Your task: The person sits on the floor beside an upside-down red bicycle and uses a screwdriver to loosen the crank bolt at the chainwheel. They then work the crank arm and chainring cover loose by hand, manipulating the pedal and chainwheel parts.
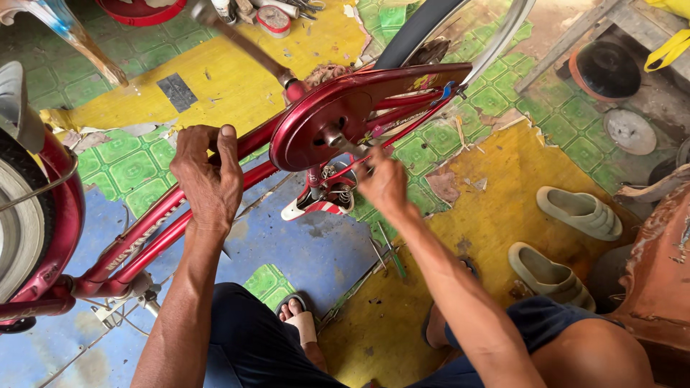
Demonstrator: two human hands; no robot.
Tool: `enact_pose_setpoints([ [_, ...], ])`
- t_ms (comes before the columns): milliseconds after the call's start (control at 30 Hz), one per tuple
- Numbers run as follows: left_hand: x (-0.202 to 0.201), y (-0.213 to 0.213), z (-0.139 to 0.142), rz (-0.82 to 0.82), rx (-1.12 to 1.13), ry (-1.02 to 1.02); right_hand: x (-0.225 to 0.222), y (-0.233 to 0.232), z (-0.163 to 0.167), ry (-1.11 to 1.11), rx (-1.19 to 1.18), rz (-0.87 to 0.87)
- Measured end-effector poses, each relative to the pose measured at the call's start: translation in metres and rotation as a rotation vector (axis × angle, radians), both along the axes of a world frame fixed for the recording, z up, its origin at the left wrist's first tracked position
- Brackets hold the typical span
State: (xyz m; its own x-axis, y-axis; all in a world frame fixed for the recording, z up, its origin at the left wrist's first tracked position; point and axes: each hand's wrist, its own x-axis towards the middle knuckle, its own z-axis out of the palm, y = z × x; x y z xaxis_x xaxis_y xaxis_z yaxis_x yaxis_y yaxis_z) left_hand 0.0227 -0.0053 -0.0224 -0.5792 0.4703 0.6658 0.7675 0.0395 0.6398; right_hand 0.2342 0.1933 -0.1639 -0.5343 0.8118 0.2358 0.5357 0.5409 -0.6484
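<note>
Place: on a patchwork floor of blue, yellow and green-patterned vinyl (237, 86), seen from above the worker's bent knees.
Nearest: a bare foot in a sandal (298, 320) and dark shorts, with a thin green-handled tool (392, 259) lying on the floor just beside them.
Left hand: the left hand (208, 176) is wrapped shut around the twin red metal tubes of the upturned bicycle frame (162, 233), thumb up, steadying it.
Right hand: the right hand (384, 183) has its fingers pressed together at the axle end just below the round red metal chain guard (338, 122); whether it pinches a small tool or part cannot be told.
Step in hand: by the look of it, work on the crank axle, one hand bracing, the other turning or fitting.
Next move calls for: a firm brace on the frame and a careful, small turning grip at the axle.
Right side: a pair of pale grey rubber slippers (564, 241) and a rusty orange metal body (658, 266).
Farther off: the black rear tyre with silver rim (431, 29), a white-walled front tyre under a red mudguard (32, 215), a red tub (140, 11) and scattered small tools at the top edge.
</note>
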Motion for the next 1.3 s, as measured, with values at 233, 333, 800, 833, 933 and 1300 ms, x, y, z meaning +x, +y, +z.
enact_pose_setpoints([
  [233,-0.016,-0.007,0.005,-0.040,-0.173,-0.153,-0.041,-0.084,-0.032,0.357,-0.109,0.322],
  [333,-0.037,-0.008,0.010,-0.231,-0.167,-0.434,-0.056,-0.118,-0.012,0.320,-0.306,0.412],
  [800,-0.052,-0.015,0.010,-0.399,-0.126,-0.683,-0.040,-0.116,0.165,0.895,-0.353,0.620],
  [833,-0.052,-0.015,0.010,-0.405,-0.122,-0.689,-0.033,-0.103,0.171,0.881,-0.317,0.579],
  [933,-0.051,-0.015,0.008,-0.413,-0.120,-0.685,-0.015,-0.061,0.178,0.746,-0.195,0.351],
  [1300,-0.051,-0.015,0.003,-0.432,-0.072,-0.666,0.014,0.011,0.035,0.414,0.007,-0.129],
])
